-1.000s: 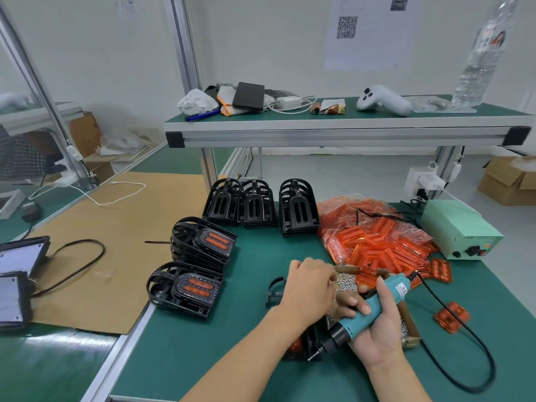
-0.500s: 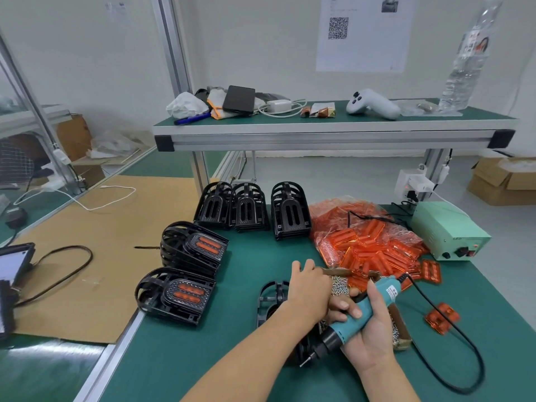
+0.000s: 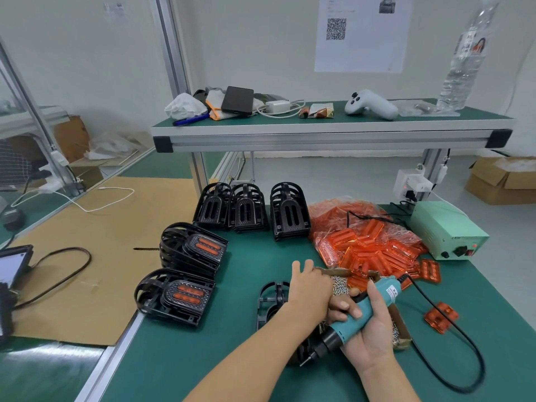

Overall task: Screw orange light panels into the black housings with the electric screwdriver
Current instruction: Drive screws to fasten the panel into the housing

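My right hand (image 3: 374,338) grips the teal electric screwdriver (image 3: 362,311), which is tilted with its bit pointing down and left. My left hand (image 3: 310,288) reaches over the edge of a small cardboard box (image 3: 403,335) of silver screws (image 3: 340,287), its fingertips hidden. A black housing (image 3: 269,300) lies on the green mat, partly under my left forearm. Orange light panels (image 3: 371,248) spill from a clear bag behind the box. Two finished housings with orange panels (image 3: 185,294) (image 3: 203,248) sit to the left.
Three stacks of empty black housings (image 3: 246,211) stand at the back. A pale green power unit (image 3: 446,233) sits at the right, and the screwdriver's black cable (image 3: 464,358) loops over the mat. Loose orange panels (image 3: 441,317) lie to the right. A shelf (image 3: 319,132) hangs overhead.
My left hand has slid forward toward the screw box, uncovering more of the black housing. My right hand keeps hold of the screwdriver at about the same spot.
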Motion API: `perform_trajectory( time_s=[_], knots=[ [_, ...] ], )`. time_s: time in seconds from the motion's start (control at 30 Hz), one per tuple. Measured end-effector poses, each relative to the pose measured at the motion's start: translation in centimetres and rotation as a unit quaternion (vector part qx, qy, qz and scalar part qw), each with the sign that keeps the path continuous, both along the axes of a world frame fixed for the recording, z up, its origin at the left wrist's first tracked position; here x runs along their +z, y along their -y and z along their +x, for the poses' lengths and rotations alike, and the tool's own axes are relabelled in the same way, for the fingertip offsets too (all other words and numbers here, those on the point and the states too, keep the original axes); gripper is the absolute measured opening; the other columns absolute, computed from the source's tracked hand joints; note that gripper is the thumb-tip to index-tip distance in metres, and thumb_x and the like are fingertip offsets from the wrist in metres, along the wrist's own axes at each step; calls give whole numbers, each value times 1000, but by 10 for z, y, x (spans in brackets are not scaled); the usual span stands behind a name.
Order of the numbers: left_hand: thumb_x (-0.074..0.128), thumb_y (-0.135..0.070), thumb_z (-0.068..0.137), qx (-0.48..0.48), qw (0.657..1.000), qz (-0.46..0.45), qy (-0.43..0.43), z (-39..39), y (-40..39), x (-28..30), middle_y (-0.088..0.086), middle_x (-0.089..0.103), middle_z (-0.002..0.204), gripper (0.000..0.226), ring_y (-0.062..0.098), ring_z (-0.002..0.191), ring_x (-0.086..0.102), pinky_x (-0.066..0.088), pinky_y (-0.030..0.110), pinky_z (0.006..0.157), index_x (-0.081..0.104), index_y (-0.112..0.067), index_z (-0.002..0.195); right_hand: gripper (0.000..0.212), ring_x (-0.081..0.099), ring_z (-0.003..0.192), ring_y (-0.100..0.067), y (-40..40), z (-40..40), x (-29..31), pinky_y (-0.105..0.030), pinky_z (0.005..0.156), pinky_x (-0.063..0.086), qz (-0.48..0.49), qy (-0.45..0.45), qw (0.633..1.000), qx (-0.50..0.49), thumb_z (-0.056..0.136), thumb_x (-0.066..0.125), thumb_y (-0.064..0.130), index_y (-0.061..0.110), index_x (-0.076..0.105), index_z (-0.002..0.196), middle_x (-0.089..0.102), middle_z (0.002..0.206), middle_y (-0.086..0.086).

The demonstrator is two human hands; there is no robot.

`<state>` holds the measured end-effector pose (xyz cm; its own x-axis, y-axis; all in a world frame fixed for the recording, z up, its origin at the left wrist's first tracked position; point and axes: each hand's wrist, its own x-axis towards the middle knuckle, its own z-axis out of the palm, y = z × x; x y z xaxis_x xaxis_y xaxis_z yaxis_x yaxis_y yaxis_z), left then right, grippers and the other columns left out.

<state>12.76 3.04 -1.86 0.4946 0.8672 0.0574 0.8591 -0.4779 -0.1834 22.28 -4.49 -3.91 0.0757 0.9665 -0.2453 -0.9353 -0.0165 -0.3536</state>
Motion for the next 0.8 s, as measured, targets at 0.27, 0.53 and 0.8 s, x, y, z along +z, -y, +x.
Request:
perform_trajectory(
  time_s=[0.27,0.53,0.8],
  knots=[
    [61,-21,93,35,907,-118,403,-18,19,-6,-5,59,99,8,14,96,55,44,29,86,66,-26,93,37,50,60,-11,0,-1,1,-20,48,42,3,-9,1000,4,93,66,47,16,61,74,39,51,5],
    [74,-28,87,126,756,-160,622,-63,75,-1,-19,71,83,7,-1,77,64,46,11,70,72,-33,83,36,48,61,-11,1,0,2,-21,48,42,-2,-7,1000,3,91,66,48,17,58,76,36,52,7],
    [70,-40,88,143,783,-179,578,-94,136,-11,-8,69,70,16,3,59,54,43,13,61,68,-31,76,36,47,63,-8,2,-2,0,-18,51,43,13,-34,999,4,96,62,51,20,58,79,37,53,10]
  ],
)
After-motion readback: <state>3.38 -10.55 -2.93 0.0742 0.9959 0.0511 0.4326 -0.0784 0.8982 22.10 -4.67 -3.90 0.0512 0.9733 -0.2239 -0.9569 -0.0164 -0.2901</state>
